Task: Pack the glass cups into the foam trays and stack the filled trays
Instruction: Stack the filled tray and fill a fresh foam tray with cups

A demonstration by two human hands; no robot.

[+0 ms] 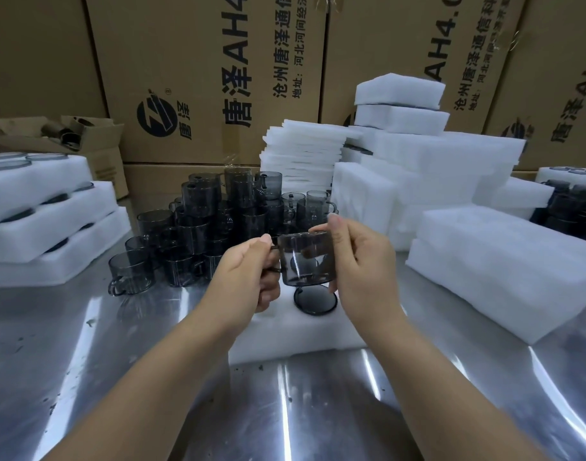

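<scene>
**Held item.** One glass cup (304, 257) of smoky tint is held upright just above the foam tray (285, 337), at the centre of the steel surface (285, 410). Its handle is gripped by the left hand (248, 271) (thumb on top, fingers curled beneath). Its rim and far wall are held by the right hand (361, 267), whose fingers are closed round the glass.

**Foam tray.** One, lying flat and partly hidden by both forearms. One seated cup (314, 301) is sunk in a pocket directly below the held one. The other pockets cannot be made out.

**11 o'clock.** Loose cups (218, 221) are piled in tiers up to three high, touching one another and near the left hand. They overlap too much to be counted.

**9 o'clock.** Three filled trays (52, 207) are stacked out of line, with dark rims showing in their pockets.

**12 o'clock.** One tall stack of thin foam sheets (301, 154); the number of sheets cannot be told.

**1 to 2 o'clock.** Foam blocks (418, 154) are heaped irregularly.

**3 o'clock.** Two thick foam slabs (501, 271) are stacked near the right hand. More dark cups (570, 207) are seen beyond them, cut off by the frame edge.

**Background.** Printed cardboard cartons (201, 78) are walled up behind everything. One open carton (85, 138) stands at 10 o'clock.
</scene>
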